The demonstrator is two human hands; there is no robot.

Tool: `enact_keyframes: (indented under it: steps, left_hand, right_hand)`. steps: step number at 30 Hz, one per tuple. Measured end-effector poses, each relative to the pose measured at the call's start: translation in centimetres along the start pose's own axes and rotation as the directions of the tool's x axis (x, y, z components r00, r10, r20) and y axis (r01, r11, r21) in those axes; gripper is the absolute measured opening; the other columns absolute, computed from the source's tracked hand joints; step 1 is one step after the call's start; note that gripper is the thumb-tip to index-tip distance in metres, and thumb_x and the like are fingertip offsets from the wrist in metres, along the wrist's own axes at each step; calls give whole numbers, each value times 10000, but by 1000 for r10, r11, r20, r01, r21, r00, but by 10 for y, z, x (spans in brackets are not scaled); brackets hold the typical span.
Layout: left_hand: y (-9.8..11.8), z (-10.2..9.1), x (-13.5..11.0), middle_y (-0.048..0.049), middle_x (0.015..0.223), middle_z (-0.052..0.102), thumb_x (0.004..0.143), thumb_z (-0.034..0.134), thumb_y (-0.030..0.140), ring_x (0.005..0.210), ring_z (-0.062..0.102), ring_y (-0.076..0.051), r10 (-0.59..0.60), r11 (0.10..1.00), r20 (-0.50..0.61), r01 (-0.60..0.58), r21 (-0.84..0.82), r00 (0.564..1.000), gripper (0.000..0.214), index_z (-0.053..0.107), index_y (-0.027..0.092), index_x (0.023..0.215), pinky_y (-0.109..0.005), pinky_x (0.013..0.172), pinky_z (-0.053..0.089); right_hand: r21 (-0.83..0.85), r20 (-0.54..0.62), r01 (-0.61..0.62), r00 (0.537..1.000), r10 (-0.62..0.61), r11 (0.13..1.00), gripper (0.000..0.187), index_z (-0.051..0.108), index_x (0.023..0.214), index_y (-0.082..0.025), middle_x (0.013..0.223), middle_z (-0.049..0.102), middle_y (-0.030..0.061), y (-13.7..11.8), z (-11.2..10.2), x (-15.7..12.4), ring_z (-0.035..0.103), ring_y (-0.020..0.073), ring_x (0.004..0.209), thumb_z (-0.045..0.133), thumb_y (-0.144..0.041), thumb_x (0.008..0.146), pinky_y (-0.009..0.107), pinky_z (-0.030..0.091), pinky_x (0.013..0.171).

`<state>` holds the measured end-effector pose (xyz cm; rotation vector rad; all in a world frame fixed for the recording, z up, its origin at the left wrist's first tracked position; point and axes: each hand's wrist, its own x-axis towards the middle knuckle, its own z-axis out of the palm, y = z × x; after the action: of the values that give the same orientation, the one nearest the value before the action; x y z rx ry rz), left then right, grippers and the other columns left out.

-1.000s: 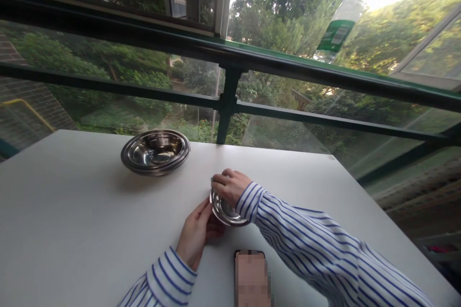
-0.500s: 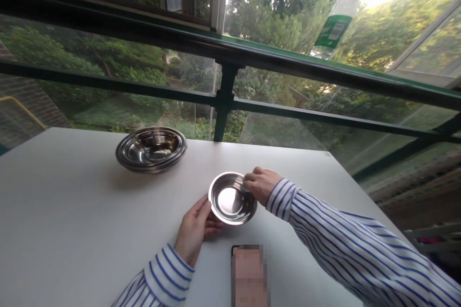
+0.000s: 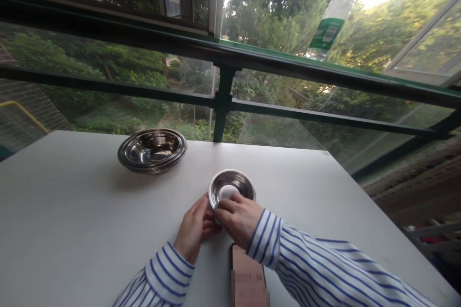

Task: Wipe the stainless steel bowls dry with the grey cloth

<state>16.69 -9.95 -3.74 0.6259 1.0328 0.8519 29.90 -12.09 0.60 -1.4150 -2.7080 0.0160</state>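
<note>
A small steel bowl (image 3: pixel 234 184) sits on the white table (image 3: pixel 72 230) right in front of me. My right hand (image 3: pixel 239 219) is curled over the bowl's near rim, with something pale pressed under its fingers that I cannot make out. My left hand (image 3: pixel 194 230) rests against the bowl's left side, fingers bent around the outside and steadying it. Both sleeves are white with blue stripes.
A stack of larger steel bowls (image 3: pixel 152 150) stands at the back left of the table. A phone (image 3: pixel 249 276) lies at the near edge below my hands. Behind the table runs a green railing (image 3: pixel 273 64) with glass panels; a bottle (image 3: pixel 329 21) stands on it.
My right hand moved from the bowl's far right rim round to its near rim. The bowl has settled flatter. My left hand stayed at the bowl's left side.
</note>
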Motion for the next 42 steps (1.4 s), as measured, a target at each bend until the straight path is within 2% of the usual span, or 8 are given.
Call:
enact_keyframes:
  steps: [8, 14, 18, 22, 26, 30, 36, 42]
  left_hand:
    - [0, -2, 1, -73, 577, 663, 791, 463, 497, 568, 633, -208, -87, 994, 12, 87, -70, 996, 485, 592, 78, 999, -320, 554, 491]
    - [5, 0, -3, -31, 562, 644, 834, 429, 444, 528, 615, -155, -48, 992, 46, 53, -117, 998, 485, 493, 140, 1207, -248, 514, 471]
    - [10, -1, 0, -26, 550, 628, 845, 422, 422, 490, 598, -127, -15, 994, -12, 14, -105, 1000, 477, 458, 149, 1235, -221, 502, 474]
    - [15, -4, 6, -73, 644, 664, 851, 417, 402, 569, 632, -147, 38, 996, -26, -40, -81, 999, 481, 432, 129, 1247, -264, 577, 510]
    - [17, -13, 11, -99, 791, 668, 802, 516, 364, 663, 642, -164, 153, 988, -123, -151, 28, 980, 479, 456, 119, 1209, -288, 619, 517]
    - [21, -14, 2, -40, 782, 633, 690, 652, 334, 670, 601, -143, 523, 832, -244, -427, 355, 817, 411, 580, 136, 1043, -242, 624, 497]
    - [24, 24, -27, -80, 1171, 568, 670, 679, 275, 994, 567, -211, 527, 683, 310, -611, 399, 791, 446, 598, 219, 1105, -266, 764, 508]
    - [35, 36, -18, -69, 1031, 661, 666, 684, 259, 917, 619, -210, 458, 833, 207, -499, 239, 865, 407, 627, 184, 1062, -279, 777, 512]
  right_hand:
    - [-40, -27, 27, 999, -28, 999, 154, 602, 910, -148, 943, 599, 87, 11, 1, 46, 476, 202, 841, 482, -207, 834, 315, 412, 707]
    - [-89, 34, 163, 986, -161, 983, 166, 621, 841, -178, 933, 620, 65, 2, 0, 18, 474, 208, 858, 463, -224, 860, 313, 404, 645]
    - [-1, 58, 144, 988, -144, 990, 144, 628, 839, -194, 916, 646, 56, 14, -12, -9, 498, 191, 844, 491, -162, 810, 298, 419, 678]
    - [226, -185, 58, 983, -16, 972, 208, 635, 943, -181, 985, 651, 77, 38, -19, -28, 552, 173, 850, 487, -158, 799, 302, 449, 775]
    - [584, -383, -47, 865, 326, 810, 239, 642, 974, -175, 979, 658, 102, 52, -12, -40, 602, 199, 875, 537, -276, 784, 355, 481, 778]
    - [848, -258, -101, 780, 570, 521, 303, 647, 981, -164, 902, 668, 90, 49, -3, -39, 618, 208, 809, 593, -347, 746, 396, 493, 751]
    - [949, -174, -15, 809, 562, 315, 425, 617, 1062, -146, 1034, 640, 107, 37, -10, -25, 602, 223, 912, 624, -402, 723, 368, 507, 765]
    - [972, -202, 111, 847, 492, 208, 500, 553, 1166, -190, 1117, 615, 87, 41, -18, -28, 573, 225, 1016, 642, -407, 724, 384, 494, 839]
